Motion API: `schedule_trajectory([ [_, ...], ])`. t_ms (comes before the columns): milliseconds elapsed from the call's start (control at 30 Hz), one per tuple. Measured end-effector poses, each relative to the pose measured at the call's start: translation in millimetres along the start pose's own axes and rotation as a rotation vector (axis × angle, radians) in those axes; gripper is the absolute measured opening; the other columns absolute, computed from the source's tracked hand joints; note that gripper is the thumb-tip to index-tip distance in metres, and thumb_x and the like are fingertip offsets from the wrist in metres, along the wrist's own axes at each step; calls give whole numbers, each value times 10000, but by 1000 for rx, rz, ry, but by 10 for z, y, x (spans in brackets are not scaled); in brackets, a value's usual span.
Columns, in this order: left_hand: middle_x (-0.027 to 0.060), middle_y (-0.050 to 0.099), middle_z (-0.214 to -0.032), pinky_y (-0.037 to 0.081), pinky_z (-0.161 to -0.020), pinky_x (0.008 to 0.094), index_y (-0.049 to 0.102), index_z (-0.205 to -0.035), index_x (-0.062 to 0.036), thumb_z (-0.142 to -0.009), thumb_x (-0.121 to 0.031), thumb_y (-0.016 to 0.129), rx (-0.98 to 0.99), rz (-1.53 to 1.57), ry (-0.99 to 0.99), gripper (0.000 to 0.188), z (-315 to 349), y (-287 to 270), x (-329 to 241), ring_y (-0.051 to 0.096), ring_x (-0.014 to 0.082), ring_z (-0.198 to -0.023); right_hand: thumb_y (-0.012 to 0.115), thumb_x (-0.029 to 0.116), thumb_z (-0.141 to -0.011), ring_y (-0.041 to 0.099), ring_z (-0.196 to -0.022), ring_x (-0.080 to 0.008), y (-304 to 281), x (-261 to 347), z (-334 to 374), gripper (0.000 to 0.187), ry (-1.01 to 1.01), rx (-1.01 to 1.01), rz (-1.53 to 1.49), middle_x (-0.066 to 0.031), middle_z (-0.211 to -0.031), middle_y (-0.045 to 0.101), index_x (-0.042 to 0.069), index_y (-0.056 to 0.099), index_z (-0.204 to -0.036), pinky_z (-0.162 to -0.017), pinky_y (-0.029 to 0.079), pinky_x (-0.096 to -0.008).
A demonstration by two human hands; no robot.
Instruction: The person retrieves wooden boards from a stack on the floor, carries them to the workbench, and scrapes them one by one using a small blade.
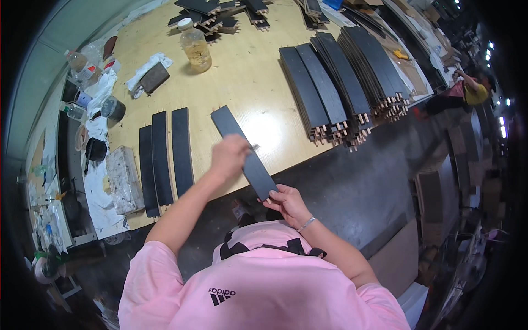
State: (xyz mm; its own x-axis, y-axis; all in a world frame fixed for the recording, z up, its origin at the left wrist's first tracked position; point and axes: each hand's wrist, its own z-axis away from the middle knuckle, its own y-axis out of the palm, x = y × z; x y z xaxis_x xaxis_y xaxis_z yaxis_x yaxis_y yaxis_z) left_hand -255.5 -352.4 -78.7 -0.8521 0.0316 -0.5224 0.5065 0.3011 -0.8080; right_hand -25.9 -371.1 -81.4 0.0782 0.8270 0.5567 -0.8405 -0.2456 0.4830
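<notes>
A long dark grey wooden slat (259,175) lies slanted, its far end over the table and its near end past the table's front edge. My right hand (289,203) grips that near end, thumb on top. Above the slat's middle, my left hand (230,157) is closed and slightly blurred. A small dark tip shows beside its fingers, but what they hold is hidden. To the left, three similar slats (181,148) lie side by side near the front edge.
Stacks of dark slats with pale dowel ends (330,82) stand at the right of the pale wooden table (245,71). Loose slats (212,19) lie at the back. A capped jar (196,52), a dark block (154,78) and a plastic-wrapped block (124,179) stand leftward. A person (473,91) is far right.
</notes>
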Motion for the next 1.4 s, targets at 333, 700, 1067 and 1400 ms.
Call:
schedule_trajectory([
  [333,119,587,-776,481,-693,445,611,-777,-60,-813,-97,618,-210,-269,-175,52,-516,-187,609,603,326,-785,524,38,-970,688,-927,-235,-68,-92,52,182,2,-29,-41,-155,-1017,666,-84,578,-1095,-820,584,-284],
  [700,99,632,-727,484,-602,332,679,-775,-23,-760,-58,701,-131,303,-295,44,260,-263,-149,618,236,-628,863,181,-645,615,-861,-220,164,71,270,630,-510,-350,986,-108,-1019,543,6,501,-1130,-718,532,-353],
  [1067,102,625,-751,475,-627,337,668,-791,-21,-764,-73,717,-305,291,-409,77,32,-350,219,613,229,-664,463,208,-936,676,-878,-307,-48,-21,217,362,31,98,34,-207,-1030,644,-46,555,-1178,-831,564,-399],
  [1400,103,624,-811,487,-710,418,666,-792,-65,-788,-162,702,-152,-87,-225,104,-810,-48,279,625,292,-824,341,349,-990,677,-850,-312,-189,-154,130,468,90,90,-190,-227,-971,661,-37,582,-1100,-817,568,-424],
])
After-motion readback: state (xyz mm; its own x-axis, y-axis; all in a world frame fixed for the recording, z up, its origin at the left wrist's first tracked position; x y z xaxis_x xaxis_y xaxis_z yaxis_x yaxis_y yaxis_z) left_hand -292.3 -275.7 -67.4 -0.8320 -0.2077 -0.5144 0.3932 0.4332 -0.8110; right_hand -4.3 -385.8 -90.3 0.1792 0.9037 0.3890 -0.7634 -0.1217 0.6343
